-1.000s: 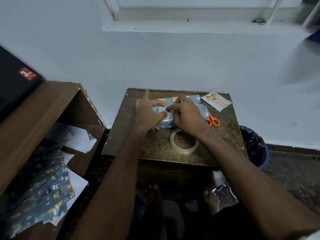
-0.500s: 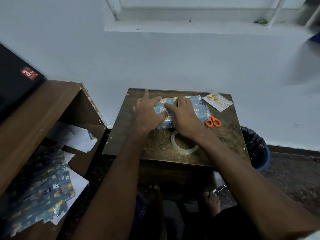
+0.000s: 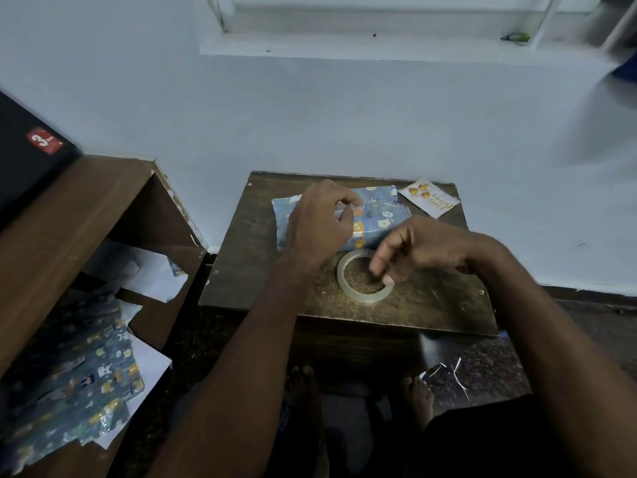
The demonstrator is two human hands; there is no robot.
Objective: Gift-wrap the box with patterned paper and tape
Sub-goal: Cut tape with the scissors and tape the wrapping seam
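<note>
The flat box wrapped in blue cartoon-animal patterned paper (image 3: 374, 215) lies on the table; the clear tape ring (image 3: 365, 277) lies flat just beside its near edge.

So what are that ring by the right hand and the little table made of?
The ring looks like clear glossy plastic tape: the tabletop shows through its band. The table looks like dark wood or laminate, its top worn and speckled; which one I cannot tell.
</note>
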